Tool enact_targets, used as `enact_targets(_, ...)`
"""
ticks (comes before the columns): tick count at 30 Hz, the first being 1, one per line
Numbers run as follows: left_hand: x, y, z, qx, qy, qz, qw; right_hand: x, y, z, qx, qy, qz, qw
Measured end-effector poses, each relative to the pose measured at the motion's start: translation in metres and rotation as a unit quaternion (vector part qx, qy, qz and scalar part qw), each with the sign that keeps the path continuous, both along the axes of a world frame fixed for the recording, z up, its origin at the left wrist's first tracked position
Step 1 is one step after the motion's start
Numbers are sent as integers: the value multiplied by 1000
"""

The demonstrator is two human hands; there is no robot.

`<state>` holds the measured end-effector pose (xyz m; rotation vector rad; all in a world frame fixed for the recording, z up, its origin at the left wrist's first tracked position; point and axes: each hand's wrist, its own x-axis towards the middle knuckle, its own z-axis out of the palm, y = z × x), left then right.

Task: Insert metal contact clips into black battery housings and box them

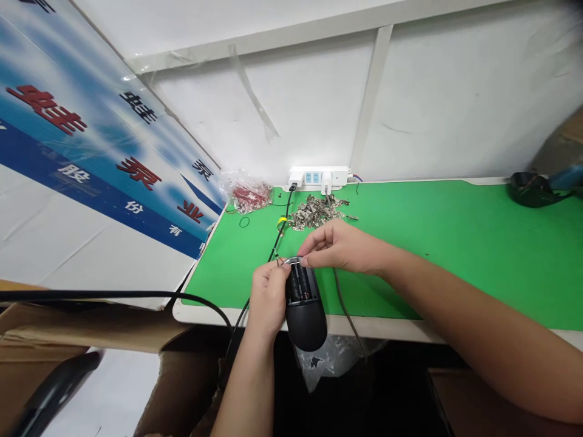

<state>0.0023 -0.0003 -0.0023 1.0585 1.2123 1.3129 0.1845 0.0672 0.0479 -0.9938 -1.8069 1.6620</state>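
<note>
A black, rounded plastic housing point(308, 325) with an open compartment on its upper half is held at the table's front edge. My left hand point(268, 297) grips its left side, the thumb pressed on the top end. At that same end my right hand point(330, 246) has thumb and fingertips closed together; whatever is pinched there is too small to make out. Thin wires point(276, 258) show beside my left fingertips. Just beyond the hands lies a pile of small metal pieces point(314, 211) on the green tabletop point(410, 243).
A white power strip point(339, 176) with two plugs sits against the wall. Left of it is a clear plastic bag point(250, 197) of red parts. A black cable point(195, 297) crosses the front left above a cardboard box point(182, 376). A dark object point(535, 189) rests at the far right.
</note>
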Motion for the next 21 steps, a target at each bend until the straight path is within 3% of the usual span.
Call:
enact_targets(8, -2, 1, -7, 14, 10, -45, 999, -3, -1, -8, -5, 7, 6, 1000)
enact_targets(17, 2, -2, 6, 30, 79, -51, 995, -9, -9, -8, -7, -24, -46, 999)
enact_targets(21, 5, -2, 8, 39, 86, -50, 994, -8, -11, -5, -3, -24, -40, 999)
